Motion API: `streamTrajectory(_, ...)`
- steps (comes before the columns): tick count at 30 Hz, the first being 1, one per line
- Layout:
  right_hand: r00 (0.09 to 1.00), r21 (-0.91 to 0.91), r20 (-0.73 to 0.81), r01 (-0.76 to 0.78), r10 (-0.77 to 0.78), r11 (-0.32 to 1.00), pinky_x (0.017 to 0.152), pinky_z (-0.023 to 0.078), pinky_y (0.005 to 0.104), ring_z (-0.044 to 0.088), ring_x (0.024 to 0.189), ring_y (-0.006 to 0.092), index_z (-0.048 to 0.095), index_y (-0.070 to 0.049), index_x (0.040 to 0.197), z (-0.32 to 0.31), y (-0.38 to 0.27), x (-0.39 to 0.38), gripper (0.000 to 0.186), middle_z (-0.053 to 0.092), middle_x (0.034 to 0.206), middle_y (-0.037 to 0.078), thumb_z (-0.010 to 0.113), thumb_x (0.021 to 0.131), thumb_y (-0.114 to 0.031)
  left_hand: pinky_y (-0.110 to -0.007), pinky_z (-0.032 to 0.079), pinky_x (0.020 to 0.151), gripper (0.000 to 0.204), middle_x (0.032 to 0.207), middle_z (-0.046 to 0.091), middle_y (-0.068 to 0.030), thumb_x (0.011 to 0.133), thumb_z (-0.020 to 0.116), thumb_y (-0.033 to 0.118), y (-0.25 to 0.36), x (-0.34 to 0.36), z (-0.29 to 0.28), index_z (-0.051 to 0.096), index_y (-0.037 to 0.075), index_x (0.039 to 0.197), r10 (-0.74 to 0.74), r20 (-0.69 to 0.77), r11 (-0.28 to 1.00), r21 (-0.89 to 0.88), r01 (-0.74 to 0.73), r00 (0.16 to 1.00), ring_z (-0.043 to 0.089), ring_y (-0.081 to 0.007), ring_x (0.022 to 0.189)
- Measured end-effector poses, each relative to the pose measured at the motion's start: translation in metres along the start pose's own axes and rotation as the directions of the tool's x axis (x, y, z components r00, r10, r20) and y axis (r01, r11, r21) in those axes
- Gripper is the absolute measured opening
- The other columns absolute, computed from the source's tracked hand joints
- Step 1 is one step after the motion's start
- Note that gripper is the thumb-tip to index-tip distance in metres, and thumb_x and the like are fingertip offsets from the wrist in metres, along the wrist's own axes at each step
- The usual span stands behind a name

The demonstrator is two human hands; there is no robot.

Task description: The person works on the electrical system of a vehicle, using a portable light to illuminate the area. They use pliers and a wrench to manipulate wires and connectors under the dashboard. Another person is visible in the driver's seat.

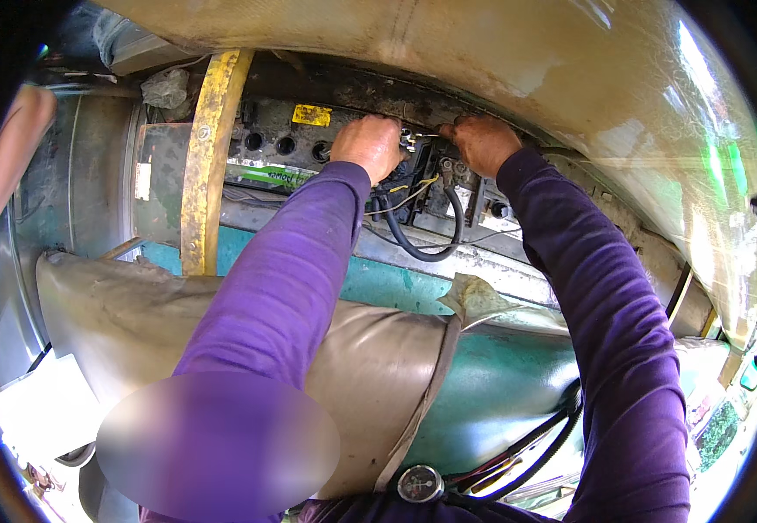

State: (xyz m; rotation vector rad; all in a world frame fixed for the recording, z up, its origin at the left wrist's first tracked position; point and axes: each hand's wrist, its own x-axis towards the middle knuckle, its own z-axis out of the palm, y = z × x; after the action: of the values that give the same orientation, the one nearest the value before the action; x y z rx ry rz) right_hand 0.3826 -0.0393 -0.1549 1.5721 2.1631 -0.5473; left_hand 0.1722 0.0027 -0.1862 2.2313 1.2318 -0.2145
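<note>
Both my arms, in purple sleeves, reach forward to a dark battery [265, 144] with round cell openings, a yellow label and a green strip. My left hand [368, 148] is closed in a fist over its right part; what it grips is hidden. Just to the right, my right hand [485, 144] has its fingers curled, and I cannot make out what is in them. Shiny metal hardware [409, 139] shows between the hands. A thick black cable [431, 256] loops below them, with a thin yellow wire [409, 195] close by.
A worn yellow metal bar [206, 148] stands left of the hands. Tan padded covers [378, 357] lie in front, over a green surface [500, 383]. A tan sheet [518, 52] hangs above. A round gauge [420, 484] is near me. A blurred limb [16, 157] shows far left.
</note>
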Motion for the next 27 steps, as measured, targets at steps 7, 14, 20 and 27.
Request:
streamTrajectory(7,0.988,0.016,0.146,-0.050,0.047,0.999,0.095,0.057,0.0502,0.070,0.112,0.0383,0.077,-0.007,0.109,-0.043,-0.045,0.042,0.029,0.074,0.116,0.022,0.055,0.093,-0.016,-0.050,0.058,0.091,0.036,0.107,0.075,-0.0232,0.085,0.081,0.034,0.001,-0.002,-0.001,0.078,0.005,0.107,-0.028,0.014,1.000,-0.011,0.028,1.000,0.072,-0.0404,0.103)
streamTrajectory(14,0.995,0.010,-0.018,-0.094,0.094,0.996,0.088,0.059,0.0483,0.074,0.103,0.0371,0.079,-0.008,0.105,-0.043,-0.045,0.037,0.028,0.076,0.105,0.020,0.056,0.092,-0.018,-0.050,0.058,0.091,0.037,0.106,0.075,-0.0227,0.084,0.082,0.034,-0.002,-0.001,0.001,0.078,0.004,0.105,-0.013,0.013,1.000,0.025,0.013,1.000,0.072,-0.0410,0.102)
streamTrajectory(20,0.995,0.030,-0.094,-0.020,0.022,0.999,0.081,0.061,0.0497,0.074,0.096,0.0385,0.075,-0.013,0.113,-0.006,-0.006,-0.008,0.029,0.076,0.099,0.018,0.061,0.089,-0.015,-0.050,0.058,0.088,0.043,0.099,0.075,-0.0240,0.081,0.084,0.038,-0.002,-0.001,0.005,0.076,0.004,0.107,0.018,-0.068,1.000,-0.003,-0.018,0.998,0.073,-0.0413,0.095)
streamTrajectory(27,1.000,0.052,0.004,-0.029,0.029,0.998,0.082,0.061,0.0508,0.074,0.097,0.0394,0.075,-0.012,0.118,0.011,-0.010,-0.004,0.033,0.076,0.106,0.019,0.063,0.088,-0.016,-0.050,0.058,0.089,0.042,0.101,0.075,-0.0229,0.082,0.084,0.035,-0.001,-0.003,0.002,0.076,0.005,0.109,0.025,-0.069,1.000,-0.010,-0.026,0.997,0.072,-0.0422,0.098)
